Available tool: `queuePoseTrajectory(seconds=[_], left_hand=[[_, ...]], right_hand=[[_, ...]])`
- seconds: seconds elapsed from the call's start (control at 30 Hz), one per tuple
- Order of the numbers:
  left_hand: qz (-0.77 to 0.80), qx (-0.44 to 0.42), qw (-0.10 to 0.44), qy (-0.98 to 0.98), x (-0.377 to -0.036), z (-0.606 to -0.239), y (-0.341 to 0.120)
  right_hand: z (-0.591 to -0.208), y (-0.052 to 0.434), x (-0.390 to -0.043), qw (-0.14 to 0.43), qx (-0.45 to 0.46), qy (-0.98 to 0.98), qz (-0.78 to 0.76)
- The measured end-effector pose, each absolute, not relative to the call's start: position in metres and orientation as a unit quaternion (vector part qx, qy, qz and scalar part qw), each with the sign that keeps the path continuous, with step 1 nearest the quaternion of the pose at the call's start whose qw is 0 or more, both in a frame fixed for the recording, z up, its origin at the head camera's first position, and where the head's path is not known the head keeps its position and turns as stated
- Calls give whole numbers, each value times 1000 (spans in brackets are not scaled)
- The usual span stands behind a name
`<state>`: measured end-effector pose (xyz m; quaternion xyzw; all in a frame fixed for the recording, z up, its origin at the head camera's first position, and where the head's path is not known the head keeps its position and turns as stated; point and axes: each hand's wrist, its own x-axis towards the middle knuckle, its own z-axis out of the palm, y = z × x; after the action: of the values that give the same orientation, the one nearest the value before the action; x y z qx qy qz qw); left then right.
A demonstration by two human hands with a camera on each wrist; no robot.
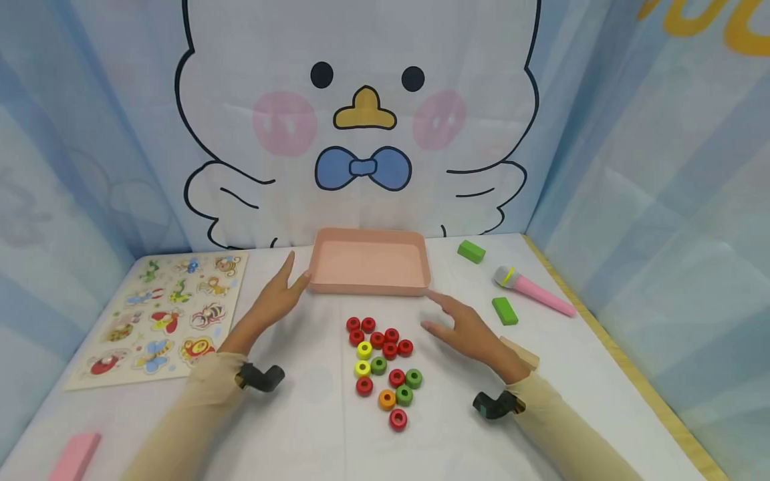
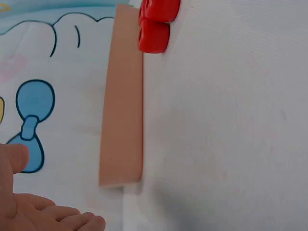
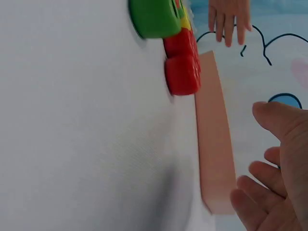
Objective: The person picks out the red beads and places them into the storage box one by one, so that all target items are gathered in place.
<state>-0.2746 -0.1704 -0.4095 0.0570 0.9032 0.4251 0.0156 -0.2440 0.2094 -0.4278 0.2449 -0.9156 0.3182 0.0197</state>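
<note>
White cloth-covered tabletop (image 1: 313, 427), walled by pale blue curtains and a cartoon duck backdrop (image 1: 361, 120). Shallow pink plastic tray (image 1: 368, 288) at centre back, cluster of red, yellow, green and orange wooden rings (image 1: 382, 364) just before it. Left hand (image 1: 278, 294) and right hand (image 1: 466, 327) apart, fingers straight, flanking the tray, holding nothing.

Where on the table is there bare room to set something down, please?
Bare cloth lies between the puzzle board and the beads, near the front edge, and inside the pink tray. It is crowded among the beads and by the green blocks and microphone.
</note>
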Motion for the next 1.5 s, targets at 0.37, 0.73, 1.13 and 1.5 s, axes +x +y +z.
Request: queuePoseTrajectory(seconds=[0.37,0.73,1.13,1.5], left_hand=[[681,-56,2,730,-287,-455,-166],[679,-96,-57,726,-264,-475,-156],[698,-75,-70,709,-262,-476,-131],[689,-67,-98,715,-260,-484,-111]], right_hand=[[-460,188,-216,-72,291,-847,439],[-467,193,-211,-92,274,-851,439],[-418,165,-284,-83,260,-848,454],[-420,98,-387,-104,178,-871,445]])
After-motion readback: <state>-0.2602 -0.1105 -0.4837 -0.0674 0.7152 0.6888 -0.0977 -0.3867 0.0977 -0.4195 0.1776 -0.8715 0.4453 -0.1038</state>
